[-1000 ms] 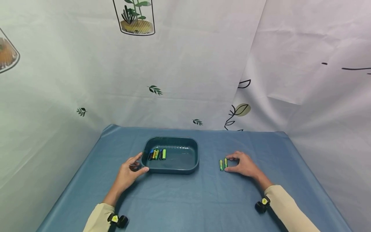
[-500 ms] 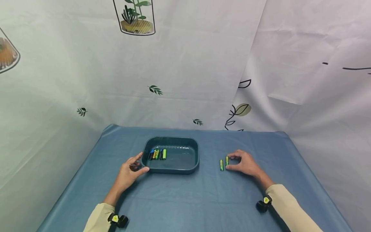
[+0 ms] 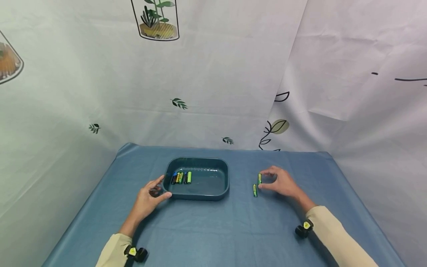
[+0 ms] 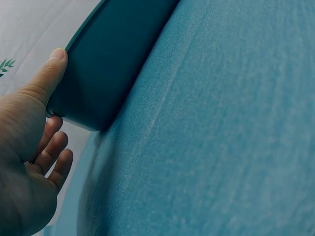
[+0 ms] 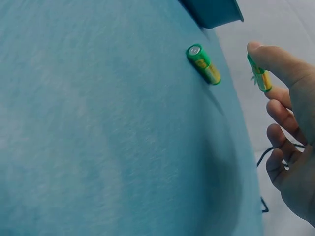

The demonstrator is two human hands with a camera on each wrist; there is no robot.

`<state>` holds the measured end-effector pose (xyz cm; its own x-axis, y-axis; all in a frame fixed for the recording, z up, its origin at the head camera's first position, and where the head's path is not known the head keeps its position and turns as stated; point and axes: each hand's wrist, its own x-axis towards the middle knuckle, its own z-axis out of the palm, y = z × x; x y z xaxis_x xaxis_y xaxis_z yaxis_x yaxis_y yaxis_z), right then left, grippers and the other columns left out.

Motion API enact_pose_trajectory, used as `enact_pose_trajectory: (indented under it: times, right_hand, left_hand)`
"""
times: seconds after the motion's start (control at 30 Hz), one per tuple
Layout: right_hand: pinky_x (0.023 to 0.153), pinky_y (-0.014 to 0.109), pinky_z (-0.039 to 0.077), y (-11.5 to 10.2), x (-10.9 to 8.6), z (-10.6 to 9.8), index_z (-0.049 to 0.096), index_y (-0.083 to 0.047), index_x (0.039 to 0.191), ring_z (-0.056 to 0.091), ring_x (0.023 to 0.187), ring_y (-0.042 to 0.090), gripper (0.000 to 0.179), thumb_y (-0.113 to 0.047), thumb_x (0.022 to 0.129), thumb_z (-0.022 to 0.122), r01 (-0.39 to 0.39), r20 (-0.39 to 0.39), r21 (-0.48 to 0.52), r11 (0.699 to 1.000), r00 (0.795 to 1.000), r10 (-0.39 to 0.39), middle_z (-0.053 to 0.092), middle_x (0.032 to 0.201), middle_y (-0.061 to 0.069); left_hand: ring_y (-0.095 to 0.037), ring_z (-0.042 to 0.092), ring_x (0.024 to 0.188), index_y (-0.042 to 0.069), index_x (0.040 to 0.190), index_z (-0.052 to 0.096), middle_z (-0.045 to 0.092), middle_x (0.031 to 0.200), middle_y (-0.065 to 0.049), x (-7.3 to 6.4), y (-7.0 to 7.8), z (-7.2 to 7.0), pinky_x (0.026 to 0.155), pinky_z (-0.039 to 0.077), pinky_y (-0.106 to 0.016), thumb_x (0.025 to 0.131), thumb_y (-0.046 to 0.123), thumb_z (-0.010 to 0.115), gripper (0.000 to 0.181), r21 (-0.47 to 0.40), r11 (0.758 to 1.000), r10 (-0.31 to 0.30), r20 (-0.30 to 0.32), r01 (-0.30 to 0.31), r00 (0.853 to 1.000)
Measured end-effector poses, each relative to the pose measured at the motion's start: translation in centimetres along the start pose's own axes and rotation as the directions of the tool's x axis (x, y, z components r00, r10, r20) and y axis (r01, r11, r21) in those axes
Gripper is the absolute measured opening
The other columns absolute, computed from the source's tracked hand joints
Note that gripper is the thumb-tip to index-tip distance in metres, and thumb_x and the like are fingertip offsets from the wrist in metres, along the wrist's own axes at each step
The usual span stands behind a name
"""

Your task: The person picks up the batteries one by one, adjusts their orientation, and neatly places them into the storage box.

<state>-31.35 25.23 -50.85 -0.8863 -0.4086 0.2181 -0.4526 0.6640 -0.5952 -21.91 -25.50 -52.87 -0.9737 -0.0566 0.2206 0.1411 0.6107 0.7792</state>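
Note:
A green-and-yellow battery (image 5: pixel 261 74) is pinched end to end between thumb and fingers of my right hand (image 3: pixel 281 182), raised off the table. A second green-and-yellow battery (image 3: pixel 255 190) lies on the tablecloth just below and left of it. To the left stands a dark teal rectangular dish (image 3: pixel 200 197). Several batteries (image 3: pixel 181 177), green, yellow, black and blue, lie side by side at its left end. My left hand (image 3: pixel 146 200) grips the dish's near left corner, thumb (image 4: pixel 49 73) on the front wall and fingers along the left side.
A blue cloth (image 3: pixel 213 233) covers the table. Behind and at the sides hangs a pale printed curtain (image 3: pixel 213 74). Each wrist wears a small black camera, the left camera (image 3: pixel 141 255) and the right camera (image 3: pixel 301 230) close to the cloth.
My right hand has lifted the battery it pinches and moved it slightly away from me, off from beside the other battery. The left hand and dish have stayed put.

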Motion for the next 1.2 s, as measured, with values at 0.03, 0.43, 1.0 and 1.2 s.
enact_pose_trajectory:
  times: [0.03, 0.43, 1.0, 1.2]
  right_hand:
    - [0.074, 0.037, 0.049, -0.2, 0.2, -0.1, 0.076, -0.015, 0.120, 0.058, 0.091, 0.016, 0.051, -0.043, 0.079, 0.089, 0.002, 0.006, 0.000, 1.000, 1.000, -0.002, 0.066, 0.104, 0.000]
    - [0.070, 0.035, 0.047, -2.4, 2.0, -0.6, 0.076, -0.014, 0.121, 0.057, 0.090, 0.016, 0.054, -0.047, 0.080, 0.087, -0.001, 0.025, -0.003, 1.000, 1.000, 0.001, 0.065, 0.103, 0.001]
    - [0.073, 0.037, 0.047, -5.7, 5.0, -0.7, 0.076, -0.019, 0.120, 0.060, 0.096, 0.027, 0.050, -0.048, 0.080, 0.087, 0.037, 0.071, 0.025, 0.999, 0.997, -0.039, 0.066, 0.105, 0.005]
    - [0.073, 0.038, 0.047, -7.1, 6.3, -0.2, 0.077, -0.020, 0.119, 0.061, 0.098, 0.031, 0.051, -0.049, 0.079, 0.087, 0.064, 0.066, 0.031, 0.997, 0.996, -0.066, 0.064, 0.101, -0.001]
  left_hand:
    - [-0.033, 0.063, 0.105, 0.010, 0.153, 0.050, 0.061, 0.127, -0.019, 0.0, 0.0, 0.0, 0.089, 0.051, -0.054, 0.085, 0.033, 0.086, 0.080, -0.001, 1.000, -0.001, 0.001, 0.001, 1.000]
    - [-0.032, 0.062, 0.105, 0.009, 0.153, 0.050, 0.061, 0.126, -0.019, 0.0, 0.1, 0.0, 0.090, 0.051, -0.054, 0.085, 0.032, 0.086, 0.079, 0.003, 1.000, 0.008, 0.003, -0.008, 1.000]
    - [-0.034, 0.063, 0.106, 0.011, 0.153, 0.050, 0.061, 0.128, -0.019, 0.0, 0.0, 0.0, 0.090, 0.051, -0.055, 0.086, 0.034, 0.085, 0.079, 0.018, 1.000, -0.011, -0.002, 0.011, 1.000]
    - [-0.033, 0.063, 0.105, 0.010, 0.153, 0.050, 0.060, 0.128, -0.019, 0.0, 0.1, 0.0, 0.089, 0.051, -0.055, 0.086, 0.034, 0.085, 0.080, 0.011, 1.000, -0.007, 0.000, 0.007, 1.000]
